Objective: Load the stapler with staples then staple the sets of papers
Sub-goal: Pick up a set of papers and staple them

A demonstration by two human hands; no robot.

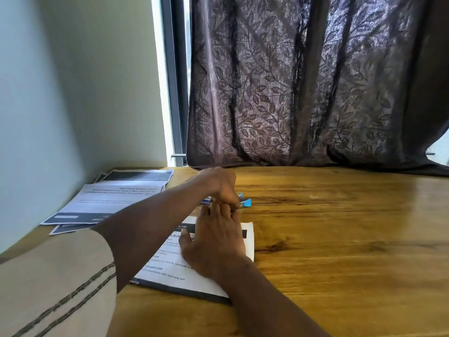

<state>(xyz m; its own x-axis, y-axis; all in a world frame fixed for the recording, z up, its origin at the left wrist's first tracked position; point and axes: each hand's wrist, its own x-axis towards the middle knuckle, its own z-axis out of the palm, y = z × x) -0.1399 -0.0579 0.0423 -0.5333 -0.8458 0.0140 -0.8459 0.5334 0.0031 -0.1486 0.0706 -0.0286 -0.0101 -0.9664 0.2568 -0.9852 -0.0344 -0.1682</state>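
The small blue stapler (246, 202) lies on the brown wooden table (340, 239), just behind the far edge of a white printed set of papers with dark bands (170, 276), and only its right end shows clearly. The left hand (220, 183) reaches across from the left and covers the middle of the stapler; its fingers are curled down around it and grip it. On the left side of this hand a small blue and white piece (206, 200) shows, but I cannot tell if it belongs to the stapler. The right hand (215, 242) rests flat on the upper part of the set of papers, with the fingers stretched forward and the thumb spread to the left. Its fingertips meet the fingers of the left hand at the stapler, so the 2 hands are together there. The left arm wears a wide beige sleeve with 2 dark stitched lines (53, 283). Further to the left, near the pale wall (48, 93), a loose pile of other printed papers (114, 198) lies on the table, with the sheets overlapping each other. To the right of the stapler, well apart, a tiny pale thing (313, 197) lies on the wood, too small to tell. Behind the table hangs a dark purple curtain with a leaf pattern (315, 81), and beside it a grey window frame (173, 81) stands.
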